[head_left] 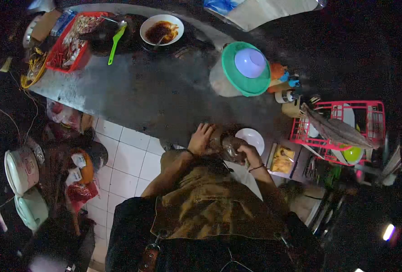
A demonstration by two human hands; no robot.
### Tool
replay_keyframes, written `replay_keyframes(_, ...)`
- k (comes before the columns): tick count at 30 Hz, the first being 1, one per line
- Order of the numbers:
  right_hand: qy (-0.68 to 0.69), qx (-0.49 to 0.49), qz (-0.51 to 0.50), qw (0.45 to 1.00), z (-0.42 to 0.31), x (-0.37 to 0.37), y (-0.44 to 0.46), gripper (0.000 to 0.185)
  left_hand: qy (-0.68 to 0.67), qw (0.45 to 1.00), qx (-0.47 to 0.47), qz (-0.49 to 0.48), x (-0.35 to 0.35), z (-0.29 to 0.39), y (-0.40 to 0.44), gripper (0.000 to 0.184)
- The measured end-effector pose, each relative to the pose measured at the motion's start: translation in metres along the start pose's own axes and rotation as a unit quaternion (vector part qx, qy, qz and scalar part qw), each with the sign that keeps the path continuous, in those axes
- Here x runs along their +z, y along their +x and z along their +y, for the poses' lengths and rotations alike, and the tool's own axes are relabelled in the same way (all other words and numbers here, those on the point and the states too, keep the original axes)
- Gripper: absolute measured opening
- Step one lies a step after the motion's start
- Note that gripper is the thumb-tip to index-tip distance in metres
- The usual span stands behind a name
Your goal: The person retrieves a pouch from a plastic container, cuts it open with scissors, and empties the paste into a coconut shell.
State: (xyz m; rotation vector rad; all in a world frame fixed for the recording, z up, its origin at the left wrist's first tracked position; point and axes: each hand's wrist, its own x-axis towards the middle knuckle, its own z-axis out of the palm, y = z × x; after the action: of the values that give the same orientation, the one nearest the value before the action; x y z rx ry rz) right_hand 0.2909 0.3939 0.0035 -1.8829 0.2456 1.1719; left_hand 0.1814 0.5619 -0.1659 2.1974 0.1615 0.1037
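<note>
At the counter's near edge, my left hand (202, 138) lies with its fingers stretched out and somewhat apart. It rests beside a dark brown rounded object (231, 148) with a glossy surface, whose kind is too dim to make out. My right hand (251, 157) grips the right side of that object, fingers curled against it. Just behind it sits a white plate (254, 138), partly hidden by the object and my right hand.
A tub with a green lid (228, 68) carries a purple bowl (250, 62). Farther back stand a bowl of dark sauce (177, 28), a green-handled spoon (115, 44) and a red basket (85, 60). A pink rack (376, 119) stands right; a tray of yellow food (282, 159) is nearer.
</note>
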Motion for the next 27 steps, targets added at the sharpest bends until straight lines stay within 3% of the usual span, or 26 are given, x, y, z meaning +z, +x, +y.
replay_keyframes(5,0.055,0.050,-0.017,0.997,0.018,-0.009,0.005,0.023,-0.015,1.000,0.002,0.015,-0.002,0.006,-0.007,0.097)
replay_keyframes(7,0.045,0.049,-0.010,0.998,0.029,-0.015,0.014,0.025,-0.012,0.995,0.044,0.086,0.023,-0.014,-0.007,0.097)
replay_keyframes(9,-0.047,-0.156,-0.023,0.986,0.043,-0.016,0.026,0.030,-0.042,0.994,0.057,0.082,0.028,-0.022,-0.005,0.097)
replay_keyframes(10,-0.047,-0.155,-0.022,0.987,0.038,-0.014,0.022,0.030,-0.072,0.992,0.069,0.078,0.028,-0.024,-0.004,0.098)
replay_keyframes(12,-0.281,-0.314,0.035,0.906,0.018,-0.004,0.007,0.029,-0.048,0.996,0.052,0.056,0.025,-0.021,-0.007,0.098)
replay_keyframes(13,-0.366,-0.346,0.067,0.861,0.007,0.001,-0.001,0.033,-0.022,0.998,0.035,0.036,0.019,-0.017,-0.007,0.099)
replay_keyframes(14,-0.366,-0.345,0.068,0.861,-0.008,0.008,-0.011,0.033,-0.023,0.998,0.035,0.036,0.008,-0.007,-0.006,0.099)
replay_keyframes(16,-0.483,-0.325,0.071,0.810,-0.034,0.024,-0.027,0.035,-0.014,1.000,-0.025,0.000,-0.014,0.015,-0.005,0.098)
replay_keyframes(17,-0.526,-0.270,0.055,0.805,-0.039,0.028,-0.026,0.034,-0.013,1.000,-0.026,0.002,-0.014,0.015,-0.003,0.098)
replay_keyframes(23,-0.647,-0.257,0.024,0.718,-0.043,0.034,-0.016,0.033,-0.013,1.000,-0.002,0.007,-0.021,0.017,0.000,0.094)
replay_keyframes(26,-0.637,-0.250,-0.029,0.729,-0.060,0.037,-0.025,0.033,-0.024,0.999,-0.032,0.006,-0.019,0.017,-0.001,0.094)
replay_keyframes(27,-0.638,-0.251,-0.029,0.728,-0.064,0.037,-0.025,0.033,-0.027,1.000,0.002,0.017,-0.026,0.021,-0.001,0.093)
